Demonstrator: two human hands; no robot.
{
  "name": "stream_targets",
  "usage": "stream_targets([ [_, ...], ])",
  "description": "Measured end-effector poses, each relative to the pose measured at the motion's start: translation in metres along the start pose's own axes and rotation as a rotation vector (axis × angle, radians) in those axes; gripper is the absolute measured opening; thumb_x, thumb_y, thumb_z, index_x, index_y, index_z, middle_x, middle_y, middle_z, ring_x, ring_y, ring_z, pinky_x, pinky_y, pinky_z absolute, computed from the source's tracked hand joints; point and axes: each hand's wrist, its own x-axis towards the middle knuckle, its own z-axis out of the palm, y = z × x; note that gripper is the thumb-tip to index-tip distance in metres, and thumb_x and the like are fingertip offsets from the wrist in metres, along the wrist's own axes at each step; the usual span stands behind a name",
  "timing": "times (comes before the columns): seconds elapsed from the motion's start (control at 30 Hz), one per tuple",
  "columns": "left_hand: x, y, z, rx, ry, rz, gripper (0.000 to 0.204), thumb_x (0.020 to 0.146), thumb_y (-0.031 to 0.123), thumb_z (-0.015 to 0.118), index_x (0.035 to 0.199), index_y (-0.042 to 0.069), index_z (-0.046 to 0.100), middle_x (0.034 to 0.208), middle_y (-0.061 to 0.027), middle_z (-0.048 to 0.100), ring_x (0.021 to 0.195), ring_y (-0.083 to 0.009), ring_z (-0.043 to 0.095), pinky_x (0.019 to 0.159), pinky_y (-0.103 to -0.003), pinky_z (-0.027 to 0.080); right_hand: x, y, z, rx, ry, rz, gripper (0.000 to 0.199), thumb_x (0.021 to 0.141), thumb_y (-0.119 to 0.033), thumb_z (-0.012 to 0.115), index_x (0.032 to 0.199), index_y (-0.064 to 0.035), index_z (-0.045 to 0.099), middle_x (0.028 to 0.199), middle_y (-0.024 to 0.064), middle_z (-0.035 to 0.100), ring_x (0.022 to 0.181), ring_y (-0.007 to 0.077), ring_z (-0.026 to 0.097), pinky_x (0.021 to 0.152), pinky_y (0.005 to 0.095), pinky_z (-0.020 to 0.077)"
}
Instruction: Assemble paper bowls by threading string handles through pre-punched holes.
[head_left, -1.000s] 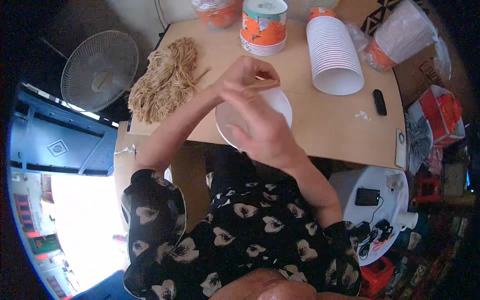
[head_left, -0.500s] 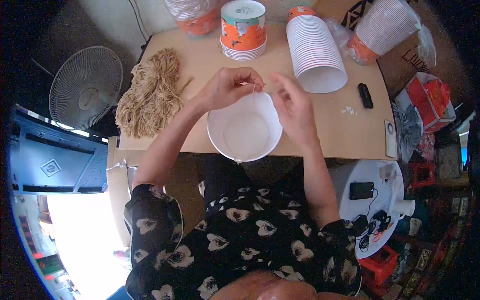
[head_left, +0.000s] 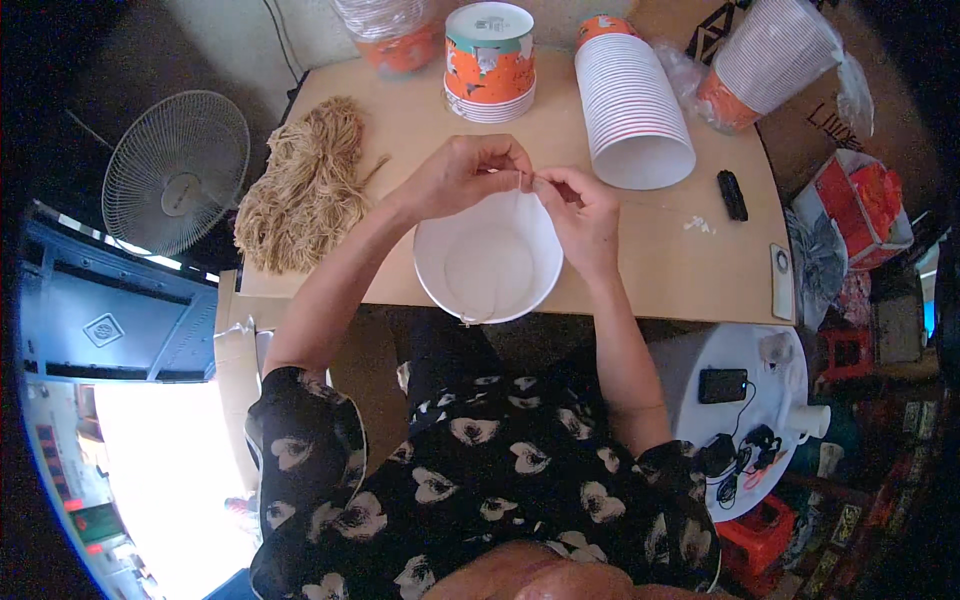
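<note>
A white paper bowl [head_left: 488,262] stands open side up at the near edge of the table, partly over the edge. Above its far rim my left hand [head_left: 462,173] and my right hand [head_left: 583,213] meet, each pinching an end of a thin pale string [head_left: 524,185]. The string loops down across the inside of the bowl to its near rim. A heap of tan twine [head_left: 305,186] lies to the left of my left forearm.
Stacks of orange and white paper bowls [head_left: 489,62] and a lying stack [head_left: 632,102] stand at the back of the wooden table [head_left: 690,270]. A small black object [head_left: 732,194] and a phone [head_left: 780,268] lie at the right. A fan [head_left: 175,170] stands left, a white stool [head_left: 745,420] lower right.
The bowl was held up tilted in my hands; now it rests open side up on the table edge. My hands came together above its far rim on the string.
</note>
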Motion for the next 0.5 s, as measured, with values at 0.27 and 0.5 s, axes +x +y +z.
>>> stream_targets([
  [0.27, 0.000, -0.004, 0.002, -0.090, 0.045, -0.013, 0.012, 0.099, 0.010, 0.057, 0.100, -0.001, 0.062, 0.091, -0.0044, 0.068, 0.088, -0.0099, 0.064, 0.082, -0.027, 0.053, -0.007, 0.008, 0.009, 0.124, 0.085, -0.007, 0.009, 0.091, -0.005, 0.066, 0.096, 0.0010, 0.070, 0.085, 0.0042, 0.071, 0.068, 0.0058, 0.060, 0.062, 0.0224, 0.0484],
  [0.5, 0.000, -0.006, 0.004, -0.141, 0.037, -0.037, 0.012, 0.099, 0.011, 0.057, 0.100, 0.000, 0.062, 0.091, -0.0037, 0.067, 0.087, -0.0093, 0.064, 0.082, -0.026, 0.052, -0.016, 0.009, 0.013, 0.275, 0.133, 0.088, 0.011, 0.092, -0.006, 0.066, 0.097, 0.0028, 0.069, 0.087, 0.0060, 0.072, 0.075, 0.0068, 0.064, 0.067, 0.0212, 0.0502],
])
